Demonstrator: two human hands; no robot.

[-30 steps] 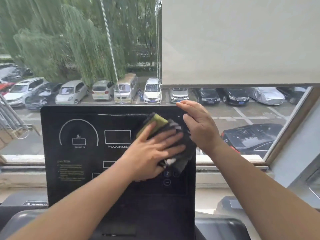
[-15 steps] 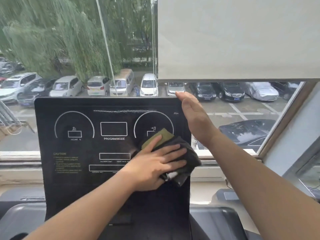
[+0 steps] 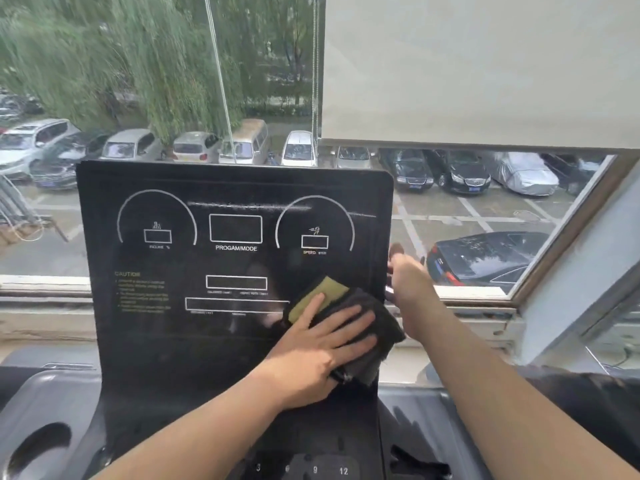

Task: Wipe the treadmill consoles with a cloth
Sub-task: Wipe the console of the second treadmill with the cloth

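Pressing the cloth (image 3: pixel 382 323) flat with straight fingers, your left hand (image 3: pixel 325 344) sits at the console (image 3: pixel 173 341) lower right in the head view, and most of the panel lies leftward and above. Your right hand (image 3: pixel 408 285) is at the console's right edge, too blurred to tell its grip.

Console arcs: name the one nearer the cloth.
The right arc, marked SPEED, just above the cloth; the INCLINE arc lies far left.

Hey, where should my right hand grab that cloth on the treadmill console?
Probably the dark flap of the cloth that overhangs the right edge of the console, pinched from the right. It hangs free there, while the left hand lies flat over the rest, and the right hand is beside that edge.
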